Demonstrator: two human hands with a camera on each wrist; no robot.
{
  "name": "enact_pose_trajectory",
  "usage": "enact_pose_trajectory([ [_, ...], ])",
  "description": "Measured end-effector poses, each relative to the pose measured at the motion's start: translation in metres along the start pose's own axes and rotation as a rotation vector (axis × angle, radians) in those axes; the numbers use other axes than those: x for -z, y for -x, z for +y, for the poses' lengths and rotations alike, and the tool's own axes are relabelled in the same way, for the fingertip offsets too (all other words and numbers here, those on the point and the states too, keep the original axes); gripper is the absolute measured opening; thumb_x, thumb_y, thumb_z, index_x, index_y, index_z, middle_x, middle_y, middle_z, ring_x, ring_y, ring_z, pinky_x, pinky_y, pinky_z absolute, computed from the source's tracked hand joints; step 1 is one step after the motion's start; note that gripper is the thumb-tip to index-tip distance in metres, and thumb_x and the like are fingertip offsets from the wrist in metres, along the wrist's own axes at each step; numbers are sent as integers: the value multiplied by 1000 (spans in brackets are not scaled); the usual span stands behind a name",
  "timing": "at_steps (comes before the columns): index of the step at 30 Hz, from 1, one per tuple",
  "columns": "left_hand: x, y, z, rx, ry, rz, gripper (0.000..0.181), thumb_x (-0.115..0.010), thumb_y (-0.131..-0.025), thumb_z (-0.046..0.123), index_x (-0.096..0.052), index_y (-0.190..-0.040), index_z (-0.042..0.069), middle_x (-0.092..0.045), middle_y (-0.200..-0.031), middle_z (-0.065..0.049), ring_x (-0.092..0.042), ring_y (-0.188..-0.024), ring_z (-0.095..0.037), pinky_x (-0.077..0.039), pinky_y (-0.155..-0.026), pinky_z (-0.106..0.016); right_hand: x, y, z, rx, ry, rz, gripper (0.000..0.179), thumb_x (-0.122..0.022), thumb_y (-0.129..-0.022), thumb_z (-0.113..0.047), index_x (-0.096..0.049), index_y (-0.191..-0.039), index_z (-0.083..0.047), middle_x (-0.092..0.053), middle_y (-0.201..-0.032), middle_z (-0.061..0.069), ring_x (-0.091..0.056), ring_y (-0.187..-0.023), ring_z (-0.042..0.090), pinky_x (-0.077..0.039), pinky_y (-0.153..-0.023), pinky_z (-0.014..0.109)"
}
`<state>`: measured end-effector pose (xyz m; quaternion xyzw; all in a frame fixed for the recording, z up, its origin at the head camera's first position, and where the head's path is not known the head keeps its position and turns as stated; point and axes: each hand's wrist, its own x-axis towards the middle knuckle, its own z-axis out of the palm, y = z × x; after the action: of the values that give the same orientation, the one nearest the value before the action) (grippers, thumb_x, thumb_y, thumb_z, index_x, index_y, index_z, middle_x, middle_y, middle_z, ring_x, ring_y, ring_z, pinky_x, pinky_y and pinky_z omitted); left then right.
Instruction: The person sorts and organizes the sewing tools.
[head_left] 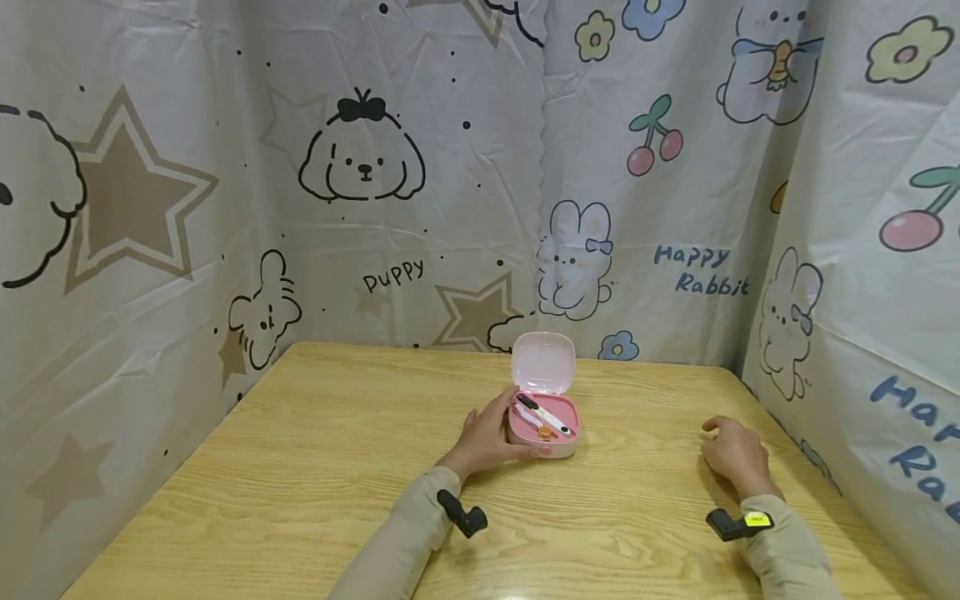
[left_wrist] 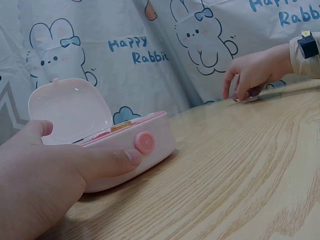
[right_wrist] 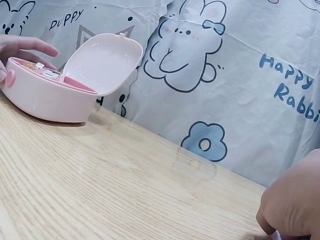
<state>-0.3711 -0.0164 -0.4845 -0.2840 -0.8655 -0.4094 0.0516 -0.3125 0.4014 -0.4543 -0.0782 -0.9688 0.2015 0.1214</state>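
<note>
A small pink box (head_left: pixel 555 448) with its lid (head_left: pixel 543 363) raised stands on the table. My left hand (head_left: pixel 491 437) grips its left side, thumb on the front by a round pink button (left_wrist: pixel 144 142), the other fingers round the back. Inside lie a slim white tool (head_left: pixel 551 417) with a black end and a small orange piece (head_left: pixel 544 432). Far to the right, my right hand (head_left: pixel 737 457) is low at the tabletop with fingers bent downward. A sliver of white and purple shows under them in the right wrist view; I cannot tell whether they hold it.
The wood-grain table (head_left: pixel 337 433) is enclosed by printed cloth curtains (head_left: pixel 465 208) at the back and both sides. The right curtain hangs close beside my right hand. A black camera mount (head_left: pixel 463 513) sits on each sleeve.
</note>
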Motion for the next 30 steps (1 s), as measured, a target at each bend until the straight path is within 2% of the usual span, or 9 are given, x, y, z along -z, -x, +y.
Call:
enact_pose_trajectory([
  [5, 0, 0, 1, 16, -15, 3, 113, -88, -77, 55, -28, -164, 15, -35, -165, -5, -32, -150, -25, -9, -116, -71, 2, 1, -2, 4, -11, 4, 35, -59, -88, -5, -63, -120, 10, -67, -105, 29, -60, -99, 54, -45, -77, 64],
  [14, -1, -1, 1, 27, -22, 0, 114, -88, -77, 57, -27, -164, 16, -35, -165, -5, -32, -150, -25, -8, -117, -70, 1, 0, -2, 5, -10, 2, 37, -59, -89, -5, -64, -123, 10, -72, -103, 26, -58, -102, 57, -45, -80, 66],
  [20, 0, -1, 1, 18, -20, 5, 114, -88, -77, 56, -28, -164, 15, -36, -164, -5, -32, -150, -26, -8, -117, -71, -1, 1, -1, 16, -7, 5, 39, -57, -88, -4, -65, -124, 10, -72, -104, 27, -59, -101, 57, -47, -77, 64],
  [30, -1, 0, 0, 1, 10, 6, 110, -90, -77, 52, -30, -164, 19, -37, -164, 1, -33, -150, -22, -9, -116, -72, -6, 3, 0, 22, -6, 18, 39, -55, -89, -3, -64, -125, 10, -71, -107, 28, -60, -101, 56, -47, -76, 64],
])
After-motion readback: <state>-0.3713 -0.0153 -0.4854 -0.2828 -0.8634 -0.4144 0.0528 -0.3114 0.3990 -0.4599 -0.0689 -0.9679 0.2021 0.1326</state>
